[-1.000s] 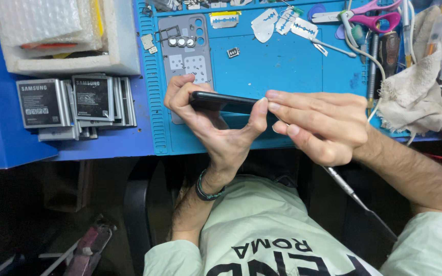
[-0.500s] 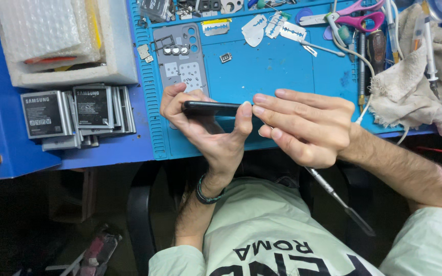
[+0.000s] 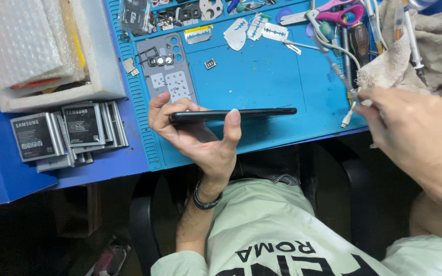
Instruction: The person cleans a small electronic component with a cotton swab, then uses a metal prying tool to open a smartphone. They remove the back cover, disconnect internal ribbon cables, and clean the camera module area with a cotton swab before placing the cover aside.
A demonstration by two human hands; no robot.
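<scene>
My left hand [image 3: 200, 138] holds a slim black phone [image 3: 236, 114] edge-on and level above the front of the blue work mat [image 3: 262, 71], thumb on its near side and fingers behind it. Off to the right, my right hand [image 3: 410, 133] has its fingertips pinched on a thin white cable [image 3: 339, 69]. The cable's plug end [image 3: 345, 122] dangles just below the fingers. The two hands are well apart, and the right hand is clear of the phone.
A grey phone back cover [image 3: 167, 66] lies on the mat behind the left hand. Several flat batteries [image 3: 67, 133] are stacked at left, under a foam tray of bubble wrap [image 3: 42, 51]. Pink scissors [image 3: 333, 13], razor blades [image 3: 198, 33] and a crumpled cloth [image 3: 431, 46] are at the back.
My right hand has left the phone and gone right to the white cable by the cloth. The left hand keeps the phone, now alone.
</scene>
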